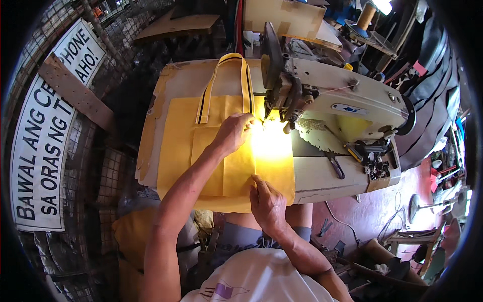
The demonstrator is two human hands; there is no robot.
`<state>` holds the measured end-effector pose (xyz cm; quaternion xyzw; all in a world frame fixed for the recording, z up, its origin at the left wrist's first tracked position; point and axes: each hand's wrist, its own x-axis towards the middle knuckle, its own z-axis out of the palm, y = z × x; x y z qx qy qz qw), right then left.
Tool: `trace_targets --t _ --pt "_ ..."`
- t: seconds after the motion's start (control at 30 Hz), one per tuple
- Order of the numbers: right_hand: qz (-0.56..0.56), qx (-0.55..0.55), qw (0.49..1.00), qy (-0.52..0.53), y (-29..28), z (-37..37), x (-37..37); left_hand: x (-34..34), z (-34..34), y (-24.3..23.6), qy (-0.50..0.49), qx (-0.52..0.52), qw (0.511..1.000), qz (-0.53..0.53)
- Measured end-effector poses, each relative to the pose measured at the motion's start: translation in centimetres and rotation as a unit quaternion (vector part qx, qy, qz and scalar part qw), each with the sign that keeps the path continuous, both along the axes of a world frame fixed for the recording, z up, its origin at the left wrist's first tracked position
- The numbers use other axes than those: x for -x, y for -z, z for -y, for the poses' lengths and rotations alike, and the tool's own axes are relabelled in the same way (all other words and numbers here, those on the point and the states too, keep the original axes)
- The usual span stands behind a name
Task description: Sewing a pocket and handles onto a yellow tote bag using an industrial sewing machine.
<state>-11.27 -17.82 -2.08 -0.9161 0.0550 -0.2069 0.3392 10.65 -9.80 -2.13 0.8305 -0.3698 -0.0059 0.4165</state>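
Note:
A flat yellow fabric bag panel (176,151) lies across the sewing machine table, with a sewn-on centre piece. From its far edge loops a yellow strap (207,95) with a dark stripe. My left hand (234,133) is closed, its fingertips pinching the strap's right end beside the needle area. Closer to me, my right hand (268,204) has thumb and fingers drawn together on the panel near its front edge. The sewing machine head (282,80) stands over the panel's right side. Bright lamplight washes out the fabric below the needle, so the stitching point is hard to make out.
To the right on the table lie small scissors (335,166), a yellow cutter (353,152) and a tray of small metal parts (378,163). A thread cone (366,17) stands at the back right. Dark material hangs beyond the machine. A wire mesh wall with a sign (43,156) is at left.

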Motion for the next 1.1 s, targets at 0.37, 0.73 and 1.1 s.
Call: trace_targets --t 0.37,0.73,1.1 --pt "-0.117 -0.069 0.991 -0.006 -1.6 0.9 -0.2 -1.2 -0.4 1.4 0.047 0.006 0.996 0.078" --pt "-0.161 -0.156 0.974 -0.005 -2.2 1.1 0.0 -1.3 -0.6 2.1 0.066 0.017 0.996 0.060" --pt "-0.167 -0.145 0.975 -0.011 -2.6 1.3 -0.4 -1.8 -0.8 0.6 0.058 0.082 0.995 -0.005"
